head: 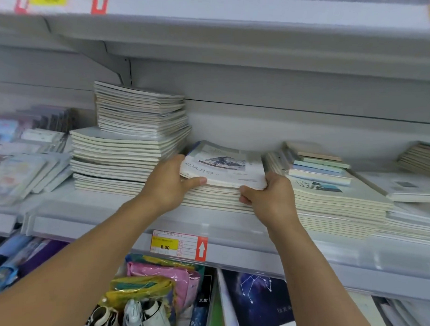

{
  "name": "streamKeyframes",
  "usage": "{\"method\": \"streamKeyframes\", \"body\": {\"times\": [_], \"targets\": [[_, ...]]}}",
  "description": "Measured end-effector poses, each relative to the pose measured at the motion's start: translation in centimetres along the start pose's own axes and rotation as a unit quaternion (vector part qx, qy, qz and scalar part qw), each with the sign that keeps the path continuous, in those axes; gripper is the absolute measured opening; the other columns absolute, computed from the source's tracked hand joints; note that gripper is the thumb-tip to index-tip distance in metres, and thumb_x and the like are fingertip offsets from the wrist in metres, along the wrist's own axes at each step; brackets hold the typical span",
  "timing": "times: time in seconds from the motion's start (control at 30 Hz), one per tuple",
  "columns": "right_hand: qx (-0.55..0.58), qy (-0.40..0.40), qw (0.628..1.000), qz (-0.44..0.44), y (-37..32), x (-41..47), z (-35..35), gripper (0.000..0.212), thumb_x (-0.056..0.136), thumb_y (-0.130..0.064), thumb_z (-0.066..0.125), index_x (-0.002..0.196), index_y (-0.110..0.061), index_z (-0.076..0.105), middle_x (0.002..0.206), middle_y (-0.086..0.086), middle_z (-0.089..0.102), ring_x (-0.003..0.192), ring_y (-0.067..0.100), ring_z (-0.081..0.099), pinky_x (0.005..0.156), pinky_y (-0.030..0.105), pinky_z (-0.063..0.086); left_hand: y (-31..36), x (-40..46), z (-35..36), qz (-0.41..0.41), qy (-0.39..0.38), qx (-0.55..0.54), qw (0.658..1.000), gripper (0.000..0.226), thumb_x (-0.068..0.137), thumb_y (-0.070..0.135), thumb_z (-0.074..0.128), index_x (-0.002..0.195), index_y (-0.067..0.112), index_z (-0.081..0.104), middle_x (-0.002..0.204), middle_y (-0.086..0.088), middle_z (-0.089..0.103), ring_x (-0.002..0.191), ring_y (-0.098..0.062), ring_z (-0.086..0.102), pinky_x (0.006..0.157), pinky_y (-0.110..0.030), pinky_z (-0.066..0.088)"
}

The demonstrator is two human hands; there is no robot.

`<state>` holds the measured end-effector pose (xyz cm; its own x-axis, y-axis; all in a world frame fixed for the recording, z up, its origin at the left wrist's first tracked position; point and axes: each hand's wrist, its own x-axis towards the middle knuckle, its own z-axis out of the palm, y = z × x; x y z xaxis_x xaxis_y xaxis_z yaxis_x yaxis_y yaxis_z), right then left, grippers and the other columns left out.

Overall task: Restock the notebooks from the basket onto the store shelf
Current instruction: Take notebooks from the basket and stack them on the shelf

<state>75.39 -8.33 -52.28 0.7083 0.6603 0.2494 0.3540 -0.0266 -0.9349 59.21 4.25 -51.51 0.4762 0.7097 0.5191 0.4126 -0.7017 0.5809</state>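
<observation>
Notebooks [224, 169] lie as a small batch atop a low pile on the store shelf [231, 230], between a tall stack [134, 140] at left and a stepped stack [330, 191] at right. We see the left hand [170, 183] gripping the batch's near-left corner, thumb curled along its front edge, and the right hand [269, 196] gripping the near-right corner, fingers [247, 190] curled against the pile beneath. A price tag [179, 244] reading 6.00 sits on the shelf's front rail.
</observation>
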Motion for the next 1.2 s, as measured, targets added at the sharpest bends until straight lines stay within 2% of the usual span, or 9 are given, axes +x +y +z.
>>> {"method": "streamKeyframes", "body": {"times": [0.37, 0.47, 0.53, 0.6, 0.7, 0.87, 1.0, 1.13, 1.2], "targets": [[-0.111, 0.04, 0.993, 0.005, -0.3, -0.6, 0.8, 0.016, 0.096, -0.016, 0.062, 0.105, -0.007, 0.052, 0.102, 0.017, 0.068, 0.078, 0.036, 0.07, 0.07, 0.042, 0.06, -0.8, -0.7, 0.8, -0.036, 0.039, -0.001, 0.999, 0.031, 0.089, 0.035, 0.067, 0.116, 0.021, 0.063, 0.104, 0.0, 0.07, 0.084, -0.024, 0.065, 0.075, -0.036, 0.054], [-0.267, 0.136, 0.944, -0.14, -1.0, -3.1, 1.0, 0.035, 0.098, -0.027, 0.058, 0.129, -0.011, 0.052, 0.132, 0.01, 0.055, 0.103, 0.027, 0.061, 0.08, 0.032, 0.046, -0.6, -3.4, -0.6, 0.034, 0.102, 0.046, 0.993, 0.039, 0.088, 0.028, 0.069, 0.124, 0.018, 0.056, 0.112, 0.003, 0.064, 0.095, -0.012, 0.059, 0.084, -0.029, 0.047], [-0.248, 0.151, 0.896, -0.337, -1.4, -5.9, 1.5, 0.024, 0.098, -0.029, 0.056, 0.116, -0.014, 0.06, 0.115, 0.004, 0.061, 0.095, 0.02, 0.059, 0.072, 0.032, 0.043, -0.9, -7.1, -2.6, 0.108, 0.133, 0.073, 0.982, 0.038, 0.089, 0.026, 0.067, 0.124, 0.018, 0.056, 0.106, 0.007, 0.06, 0.079, 0.005, 0.05, 0.075, -0.017, 0.036], [-0.217, 0.002, 0.876, -0.43, -0.2, -8.9, 3.3, 0.018, 0.097, -0.032, 0.054, 0.094, -0.017, 0.063, 0.084, -0.003, 0.064, 0.073, 0.017, 0.059, 0.062, 0.034, 0.047, -2.2, -12.0, -4.7, 0.106, 0.061, 0.088, 0.989, 0.027, 0.09, 0.028, 0.066, 0.115, 0.021, 0.06, 0.091, 0.011, 0.06, 0.065, 0.007, 0.052, 0.062, -0.013, 0.033], [-0.282, -0.339, 0.817, -0.371, 4.9, -14.2, 7.9, 0.022, 0.095, -0.042, 0.056, 0.084, -0.023, 0.061, 0.07, -0.007, 0.064, 0.066, 0.016, 0.059, 0.063, 0.038, 0.051, -6.2, -20.8, -7.8, -0.021, -0.205, 0.122, 0.971, 0.013, 0.09, 0.031, 0.067, 0.101, 0.024, 0.065, 0.083, 0.011, 0.065, 0.064, 0.013, 0.055, 0.057, -0.008, 0.034], [-0.439, -0.685, 0.575, -0.084, 17.6, -26.4, 15.4, 0.072, 0.089, -0.051, 0.066, 0.143, -0.009, 0.044, 0.137, 0.009, 0.054, 0.114, 0.027, 0.058, 0.096, 0.041, 0.049, -10.4, -33.6, -12.4, -0.235, -0.536, 0.203, 0.785, 0.034, 0.093, 0.043, 0.06, 0.12, 0.024, 0.062, 0.103, 0.009, 0.066, 0.066, 0.008, 0.059, 0.067, -0.013, 0.047], [-0.483, -0.659, 0.575, 0.05, 27.5, -33.8, 17.6, 0.111, 0.074, -0.057, 0.079, 0.154, -0.005, 0.023, 0.16, 0.016, 0.025, 0.143, 0.035, 0.034, 0.113, 0.048, 0.037, -11.7, -34.7, -14.0, -0.314, -0.591, 0.222, 0.709, 0.053, 0.091, 0.056, 0.054, 0.133, 0.025, 0.051, 0.105, 0.005, 0.065, 0.094, -0.013, 0.065, 0.094, -0.036, 0.052], [-0.526, -0.58, 0.617, 0.079, 33.5, -36.2, 17.8, 0.143, 0.063, -0.055, 0.088, 0.157, -0.01, -0.01, 0.165, 0.009, -0.015, 0.153, 0.032, -0.003, 0.118, 0.048, 0.027, -12.6, -33.6, -13.8, -0.235, -0.468, 0.269, 0.808, 0.056, 0.094, 0.057, 0.044, 0.14, 0.025, 0.046, 0.137, 0.002, 0.052, 0.122, -0.02, 0.049, 0.099, -0.031, 0.038], [-0.542, -0.557, 0.627, 0.057, 34.8, -37.1, 17.8, 0.149, 0.059, -0.054, 0.09, 0.155, -0.013, -0.018, 0.164, 0.007, -0.02, 0.152, 0.03, -0.008, 0.117, 0.05, 0.028, -13.2, -34.5, -13.2, -0.225, -0.51, 0.262, 0.787, 0.054, 0.096, 0.056, 0.043, 0.14, 0.026, 0.046, 0.139, 0.004, 0.049, 0.123, -0.019, 0.047, 0.098, -0.031, 0.037]]}}
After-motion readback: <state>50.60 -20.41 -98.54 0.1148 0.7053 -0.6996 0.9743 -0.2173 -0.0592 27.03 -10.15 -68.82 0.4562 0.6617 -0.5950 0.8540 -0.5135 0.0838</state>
